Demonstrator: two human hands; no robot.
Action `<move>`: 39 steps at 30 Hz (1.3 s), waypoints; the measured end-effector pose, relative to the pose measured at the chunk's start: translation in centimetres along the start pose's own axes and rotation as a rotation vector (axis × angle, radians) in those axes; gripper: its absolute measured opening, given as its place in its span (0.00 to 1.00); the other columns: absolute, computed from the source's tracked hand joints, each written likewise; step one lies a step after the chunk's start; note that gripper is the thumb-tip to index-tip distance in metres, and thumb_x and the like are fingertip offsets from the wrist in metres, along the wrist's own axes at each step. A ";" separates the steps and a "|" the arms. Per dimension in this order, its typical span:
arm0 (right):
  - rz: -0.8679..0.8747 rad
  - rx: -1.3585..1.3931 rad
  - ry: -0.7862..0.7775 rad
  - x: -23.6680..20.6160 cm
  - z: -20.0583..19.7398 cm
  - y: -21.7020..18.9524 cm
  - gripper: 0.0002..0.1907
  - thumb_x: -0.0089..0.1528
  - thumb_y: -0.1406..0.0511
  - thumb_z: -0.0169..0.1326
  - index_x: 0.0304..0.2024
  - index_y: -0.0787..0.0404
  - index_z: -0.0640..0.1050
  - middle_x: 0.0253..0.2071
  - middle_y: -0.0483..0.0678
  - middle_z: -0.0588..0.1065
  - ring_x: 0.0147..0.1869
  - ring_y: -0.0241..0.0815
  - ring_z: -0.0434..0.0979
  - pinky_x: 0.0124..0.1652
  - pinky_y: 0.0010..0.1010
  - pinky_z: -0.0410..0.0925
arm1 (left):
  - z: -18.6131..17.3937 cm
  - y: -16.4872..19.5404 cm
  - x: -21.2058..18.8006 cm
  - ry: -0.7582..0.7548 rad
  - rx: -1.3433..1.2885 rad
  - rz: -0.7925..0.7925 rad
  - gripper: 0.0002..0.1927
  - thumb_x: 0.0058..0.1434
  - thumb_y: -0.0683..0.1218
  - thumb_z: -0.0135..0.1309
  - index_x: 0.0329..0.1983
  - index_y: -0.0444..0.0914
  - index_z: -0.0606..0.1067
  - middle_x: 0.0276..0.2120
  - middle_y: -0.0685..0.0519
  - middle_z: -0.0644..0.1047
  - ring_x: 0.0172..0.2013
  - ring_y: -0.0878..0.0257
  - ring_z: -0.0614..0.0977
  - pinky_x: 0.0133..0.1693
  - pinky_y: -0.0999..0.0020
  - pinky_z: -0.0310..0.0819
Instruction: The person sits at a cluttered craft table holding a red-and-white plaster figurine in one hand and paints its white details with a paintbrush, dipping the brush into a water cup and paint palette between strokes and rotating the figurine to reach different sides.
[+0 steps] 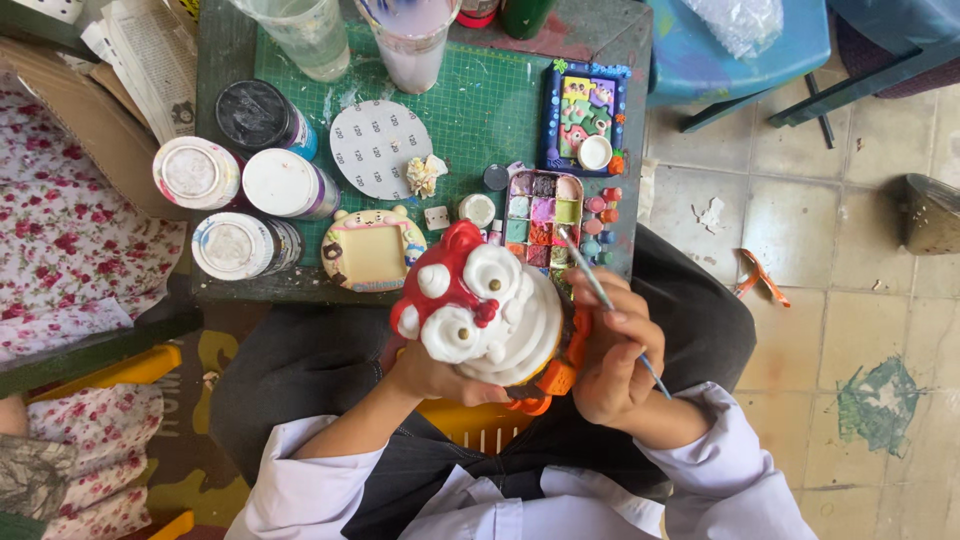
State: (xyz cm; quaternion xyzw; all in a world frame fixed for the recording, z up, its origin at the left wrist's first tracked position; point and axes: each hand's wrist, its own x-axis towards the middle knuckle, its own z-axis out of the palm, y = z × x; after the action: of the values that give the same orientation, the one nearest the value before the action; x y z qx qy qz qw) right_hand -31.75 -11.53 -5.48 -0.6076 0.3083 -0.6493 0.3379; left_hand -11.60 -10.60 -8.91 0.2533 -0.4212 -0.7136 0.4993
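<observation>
I note the left hand closed under the figurine, right hand pinching the brush; a slip risks smearing red onto white at frame centre.

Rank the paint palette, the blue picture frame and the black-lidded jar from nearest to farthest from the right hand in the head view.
From the right hand:
1. Paint palette, just above the hand on the table's near edge.
2. Blue picture frame, farther up the green mat, beyond the palette.
3. Black-lidded jar, far across the table on the left side.
</observation>
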 end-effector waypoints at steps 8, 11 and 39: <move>-0.220 -0.060 -0.010 0.2 -0.1 1.1 0.17 0.76 0.55 0.32 0.60 0.54 0.65 0.53 0.54 0.71 0.55 0.54 0.73 0.55 0.53 0.71 | 1.0 2.2 1.3 0.008 0.056 0.093 0.64 0.44 0.51 0.79 0.78 0.39 0.51 0.70 0.46 0.66 0.68 0.56 0.72 0.71 0.57 0.68; -0.327 -0.048 0.030 0.1 0.4 1.9 0.18 0.76 0.53 0.30 0.58 0.54 0.66 0.49 0.52 0.70 0.49 0.51 0.71 0.50 0.53 0.72 | 0.9 2.6 1.3 -0.045 0.017 0.112 0.67 0.44 0.51 0.79 0.80 0.40 0.48 0.71 0.45 0.64 0.69 0.55 0.72 0.72 0.56 0.68; -0.291 -0.039 -0.011 -0.6 0.7 3.2 0.18 0.76 0.54 0.32 0.62 0.52 0.64 0.57 0.52 0.69 0.51 0.52 0.76 0.45 0.48 0.75 | 0.9 3.1 1.2 -0.029 0.168 0.299 0.53 0.49 0.48 0.77 0.72 0.38 0.57 0.70 0.44 0.65 0.68 0.54 0.74 0.67 0.57 0.74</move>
State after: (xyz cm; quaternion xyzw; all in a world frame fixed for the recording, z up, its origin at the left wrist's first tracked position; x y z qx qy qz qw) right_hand -30.88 -12.90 -8.33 -0.6558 0.2278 -0.6820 0.2300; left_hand -11.20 -11.87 -5.73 0.2182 -0.5197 -0.5971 0.5708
